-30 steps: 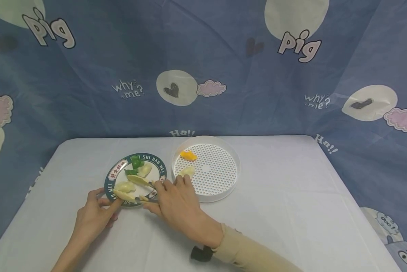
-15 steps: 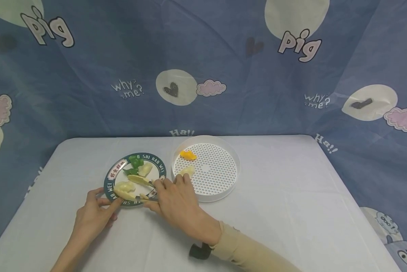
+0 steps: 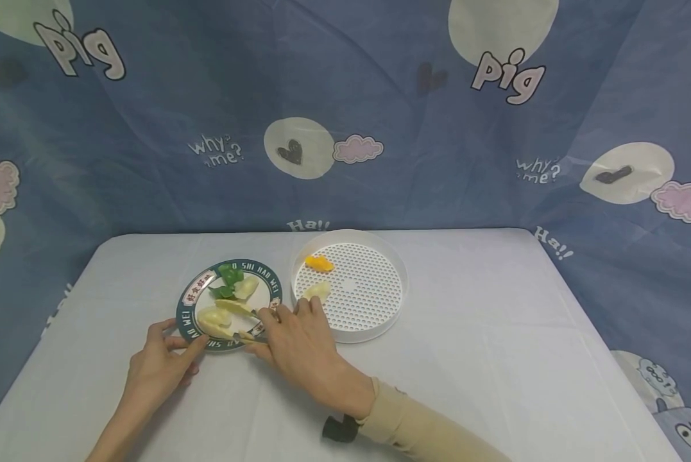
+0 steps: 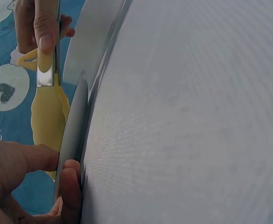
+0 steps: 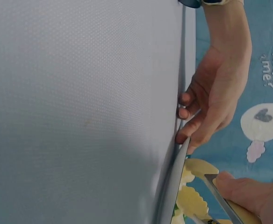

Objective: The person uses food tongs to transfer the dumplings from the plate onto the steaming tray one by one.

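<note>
In the head view my left hand [image 3: 159,362] holds the near-left rim of a round plate [image 3: 187,311] with a green lettered border, thumb above and fingers beneath. My right hand [image 3: 307,353] grips metal tongs with yellow scalloped heads [image 4: 47,112]. Those heads lie over the plate, spread around a pale yellow piece [image 3: 211,316]; whether they touch it I cannot tell. Another pale piece [image 3: 246,288] and green pieces [image 3: 230,274] that look like pepper sit farther back on the plate. The right palm hides the tongs' handle end in the head view.
Right of the plate stands a round white perforated tray [image 3: 368,289] with a raised rim. An orange piece [image 3: 319,264] and a pale yellow piece [image 3: 319,290] lie in its left part. A white cloth covers the table [image 3: 466,359]; a blue printed curtain [image 3: 414,128] hangs behind.
The tongs' heads have drawn slightly closer together around the pale yellow piece. My left hand and the plate stay almost in place.
</note>
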A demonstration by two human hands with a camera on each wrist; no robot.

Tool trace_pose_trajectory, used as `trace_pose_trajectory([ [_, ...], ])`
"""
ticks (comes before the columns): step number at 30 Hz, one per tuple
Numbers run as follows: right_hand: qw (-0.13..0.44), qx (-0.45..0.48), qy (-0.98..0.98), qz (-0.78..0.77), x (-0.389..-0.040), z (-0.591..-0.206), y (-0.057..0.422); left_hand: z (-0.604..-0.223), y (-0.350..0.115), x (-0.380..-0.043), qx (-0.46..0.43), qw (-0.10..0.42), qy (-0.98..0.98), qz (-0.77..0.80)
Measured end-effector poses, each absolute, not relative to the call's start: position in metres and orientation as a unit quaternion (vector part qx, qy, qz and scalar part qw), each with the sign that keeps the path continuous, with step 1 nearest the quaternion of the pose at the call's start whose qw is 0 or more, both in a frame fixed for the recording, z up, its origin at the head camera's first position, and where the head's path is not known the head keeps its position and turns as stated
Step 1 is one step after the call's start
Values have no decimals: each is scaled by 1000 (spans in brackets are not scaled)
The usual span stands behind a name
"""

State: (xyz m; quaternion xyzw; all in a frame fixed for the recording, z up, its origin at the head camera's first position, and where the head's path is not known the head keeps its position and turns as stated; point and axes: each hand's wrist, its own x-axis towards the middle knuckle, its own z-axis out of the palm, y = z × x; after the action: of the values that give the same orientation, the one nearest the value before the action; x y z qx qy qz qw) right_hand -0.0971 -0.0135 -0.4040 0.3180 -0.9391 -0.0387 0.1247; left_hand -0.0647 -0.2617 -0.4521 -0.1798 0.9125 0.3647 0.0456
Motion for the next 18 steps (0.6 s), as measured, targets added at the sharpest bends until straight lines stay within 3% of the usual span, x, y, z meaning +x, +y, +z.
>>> trace_pose_trajectory([
  [18,128,310,-941,-35,-94,-404,-6,-453,-262,-64,-184,48,911,367],
])
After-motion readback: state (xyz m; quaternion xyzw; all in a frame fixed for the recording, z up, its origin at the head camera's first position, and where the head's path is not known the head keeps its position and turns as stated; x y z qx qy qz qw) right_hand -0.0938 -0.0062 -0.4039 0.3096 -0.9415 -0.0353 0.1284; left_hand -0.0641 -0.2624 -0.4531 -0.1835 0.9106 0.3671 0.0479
